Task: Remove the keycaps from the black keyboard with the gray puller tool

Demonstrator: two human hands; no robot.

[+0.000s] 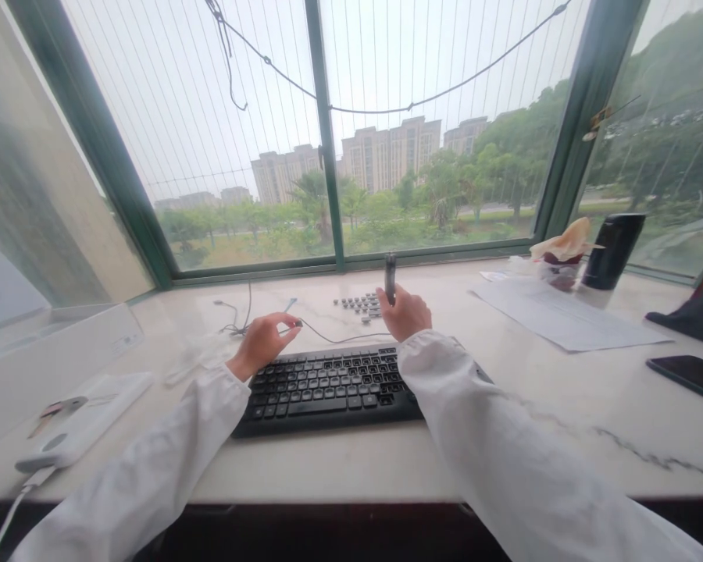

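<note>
While left fingers (285, 318) pinch keycap (298, 323), keyboard (328, 388) near counter edge (328, 496)

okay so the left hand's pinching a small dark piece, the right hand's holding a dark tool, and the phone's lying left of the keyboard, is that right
Not quite: the smartphone lies to the right of the black keyboard, as the head view shows. The left hand does pinch a small dark piece, and the right hand does hold a dark tool.
</note>
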